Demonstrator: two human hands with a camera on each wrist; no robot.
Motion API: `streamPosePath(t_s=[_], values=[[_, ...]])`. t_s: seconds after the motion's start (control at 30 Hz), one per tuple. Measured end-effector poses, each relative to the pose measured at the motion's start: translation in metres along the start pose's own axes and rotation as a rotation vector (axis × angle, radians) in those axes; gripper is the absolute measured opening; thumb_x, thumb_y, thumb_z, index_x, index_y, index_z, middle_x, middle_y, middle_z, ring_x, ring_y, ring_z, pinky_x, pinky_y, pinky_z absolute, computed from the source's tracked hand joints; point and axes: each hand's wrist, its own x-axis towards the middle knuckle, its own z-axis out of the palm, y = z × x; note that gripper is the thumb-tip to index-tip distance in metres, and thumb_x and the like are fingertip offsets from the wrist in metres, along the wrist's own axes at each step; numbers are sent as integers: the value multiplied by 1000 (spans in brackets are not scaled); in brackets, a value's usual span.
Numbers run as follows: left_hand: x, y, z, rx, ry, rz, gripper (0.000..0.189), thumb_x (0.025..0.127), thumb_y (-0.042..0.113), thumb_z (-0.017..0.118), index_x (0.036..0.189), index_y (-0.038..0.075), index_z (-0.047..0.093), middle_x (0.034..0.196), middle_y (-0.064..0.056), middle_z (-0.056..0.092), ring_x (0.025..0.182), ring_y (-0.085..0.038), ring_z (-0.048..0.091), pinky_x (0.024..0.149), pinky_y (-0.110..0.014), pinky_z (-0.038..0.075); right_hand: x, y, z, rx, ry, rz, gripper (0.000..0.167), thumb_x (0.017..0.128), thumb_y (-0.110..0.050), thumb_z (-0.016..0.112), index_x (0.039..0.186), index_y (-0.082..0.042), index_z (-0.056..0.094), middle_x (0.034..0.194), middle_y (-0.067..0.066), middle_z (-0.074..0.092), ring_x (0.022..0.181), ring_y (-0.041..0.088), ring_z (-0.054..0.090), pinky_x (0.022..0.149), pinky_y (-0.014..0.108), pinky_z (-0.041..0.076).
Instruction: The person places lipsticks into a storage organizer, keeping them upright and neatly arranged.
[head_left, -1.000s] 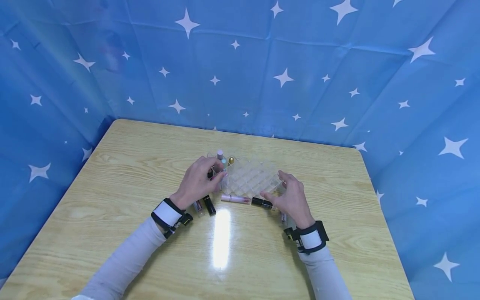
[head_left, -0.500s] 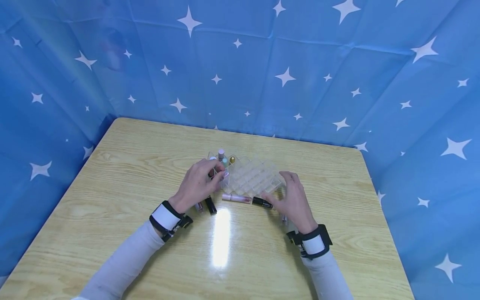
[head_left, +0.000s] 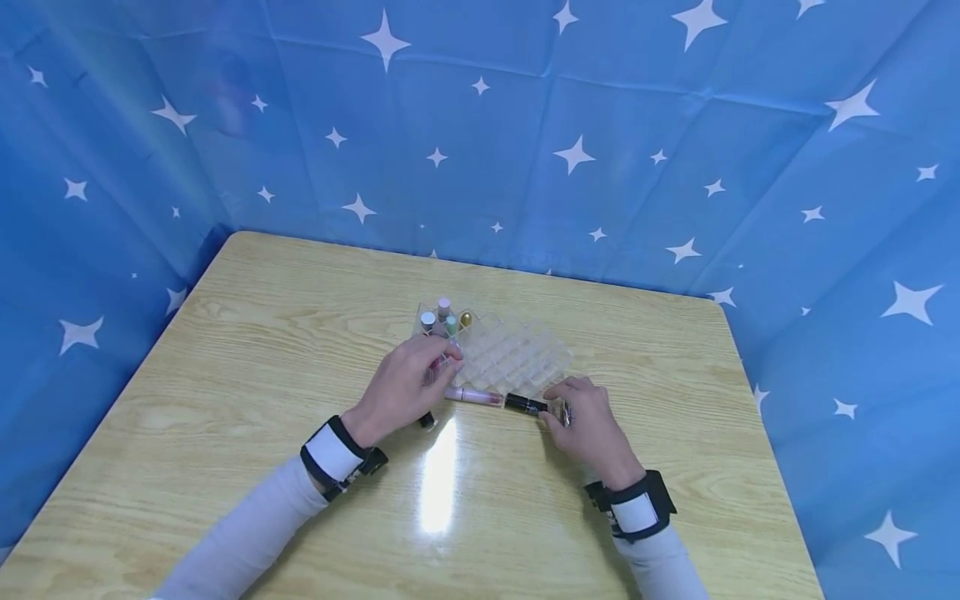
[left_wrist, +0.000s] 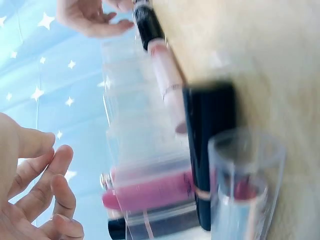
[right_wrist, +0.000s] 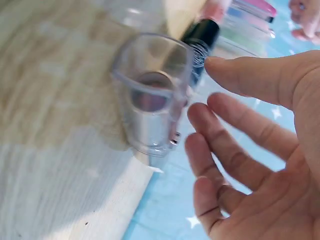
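Observation:
A clear compartment organizer (head_left: 517, 357) stands on the table, with several cosmetic tubes (head_left: 427, 321) upright in its left end. My left hand (head_left: 401, 379) hovers by that end; its fingers are loosely bent with nothing between them in the left wrist view. Close to them a magenta tube (left_wrist: 150, 192) stands in the organizer. My right hand (head_left: 588, 429) is off the organizer's right front corner, fingers relaxed, beside a clear-capped lipstick (right_wrist: 150, 105). Whether it touches that lipstick I cannot tell. A black tube (head_left: 525, 404) lies by its thumb.
Along the organizer's front lies a pink lip gloss (head_left: 477, 397). Near my left hand lie another black tube (left_wrist: 202, 150) and a clear-capped lipstick (left_wrist: 245, 200). The wooden table (head_left: 300, 300) backs onto a blue star-printed curtain (head_left: 480, 167).
My right hand has left the organizer's right end and come down toward the clear-capped lipstick. My left hand has shifted slightly toward me and right, uncovering a white-capped tube.

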Motion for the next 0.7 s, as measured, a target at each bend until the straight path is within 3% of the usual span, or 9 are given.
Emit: streamPosePath(t_s=[0.13, 0.3, 0.53, 0.7], values=[[-7, 9, 8, 38, -22, 49, 7, 99, 15, 77, 105, 12, 74, 104, -2, 76, 88, -19, 70, 69, -29, 57, 1, 2, 5, -64, -29, -88, 23, 83, -8, 91, 105, -8, 81, 102, 5, 79, 93, 23, 67, 81, 41, 43], [-12, 18, 20, 39, -64, 91, 9, 97, 15, 79, 105, 12, 74, 106, -1, 75, 98, -22, 74, 78, -32, 61, 2, 1, 7, -88, -40, -96, 25, 81, -3, 91, 103, -8, 81, 95, 2, 78, 80, 15, 62, 79, 38, 41], [-19, 26, 33, 29, -164, 84, 14, 96, 14, 78, 110, 14, 76, 110, 3, 75, 102, -17, 72, 89, -33, 60, -1, -3, 2, -56, -40, -90, 24, 79, 1, 89, 99, -9, 81, 91, 1, 79, 73, 11, 59, 77, 35, 40], [-21, 33, 41, 21, -224, 86, 23, 97, 16, 79, 120, 13, 74, 121, 0, 74, 112, -18, 68, 99, -35, 59, -5, -11, -6, -13, -29, -165, 25, 75, 3, 88, 97, -8, 82, 91, 2, 79, 69, 11, 59, 77, 35, 48]])
